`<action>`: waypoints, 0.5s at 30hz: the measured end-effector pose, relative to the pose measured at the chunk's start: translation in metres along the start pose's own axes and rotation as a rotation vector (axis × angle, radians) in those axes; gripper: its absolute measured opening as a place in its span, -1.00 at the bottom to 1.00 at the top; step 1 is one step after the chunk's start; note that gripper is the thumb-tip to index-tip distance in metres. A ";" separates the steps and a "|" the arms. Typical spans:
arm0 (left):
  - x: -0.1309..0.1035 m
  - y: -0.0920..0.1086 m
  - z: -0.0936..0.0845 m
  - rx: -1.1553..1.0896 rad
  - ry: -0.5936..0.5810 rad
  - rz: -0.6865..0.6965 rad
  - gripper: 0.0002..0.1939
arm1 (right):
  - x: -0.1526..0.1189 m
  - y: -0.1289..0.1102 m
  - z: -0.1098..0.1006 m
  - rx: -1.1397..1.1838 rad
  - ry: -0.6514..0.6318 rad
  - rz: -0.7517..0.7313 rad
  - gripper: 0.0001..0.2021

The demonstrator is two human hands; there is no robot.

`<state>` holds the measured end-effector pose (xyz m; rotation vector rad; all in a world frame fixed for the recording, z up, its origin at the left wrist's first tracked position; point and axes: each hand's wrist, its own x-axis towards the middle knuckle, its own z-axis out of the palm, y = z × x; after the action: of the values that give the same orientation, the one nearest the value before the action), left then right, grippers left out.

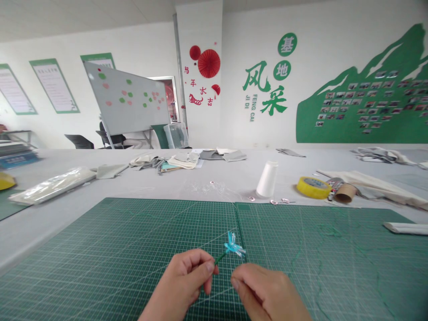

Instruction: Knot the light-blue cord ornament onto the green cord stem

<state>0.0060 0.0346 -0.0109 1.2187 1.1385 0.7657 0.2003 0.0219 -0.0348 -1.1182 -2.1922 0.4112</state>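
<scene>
My left hand [187,278] pinches the thin dark-green stem of a small blue craft flower [234,247] between thumb and index finger. The flower's bright blue and clear, shiny petals point up and to the right. Just right of the stem, my right hand [267,290] is closed with thumb and index finger pressed together; whatever is between them is too small to make out. Both hands are over the green cutting mats [117,249]. Loose green thread [319,267] lies in loops across the right-hand mat.
Beyond the mats stand a white thread cone [267,179] and a yellow tape roll [313,187], beside a cardboard tube [345,193]. Fabric scraps [183,159] lie farther back on the grey table. A clear plastic packet [55,185] is at left, a rolled white piece [406,228] at right.
</scene>
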 end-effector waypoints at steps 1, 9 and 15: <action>0.000 -0.001 0.000 -0.022 -0.029 0.001 -0.73 | 0.001 0.001 0.000 0.047 -0.020 0.036 -0.72; 0.000 -0.004 0.000 -0.075 -0.251 -0.053 -0.66 | 0.012 0.004 -0.006 0.526 -0.157 0.268 -0.72; -0.008 0.001 0.002 0.086 -0.327 -0.109 -0.79 | 0.018 0.009 -0.014 0.687 -0.215 0.282 -0.78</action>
<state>0.0060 0.0267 -0.0082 1.2880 0.9657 0.4191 0.2068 0.0413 -0.0223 -1.0090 -1.8174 1.3413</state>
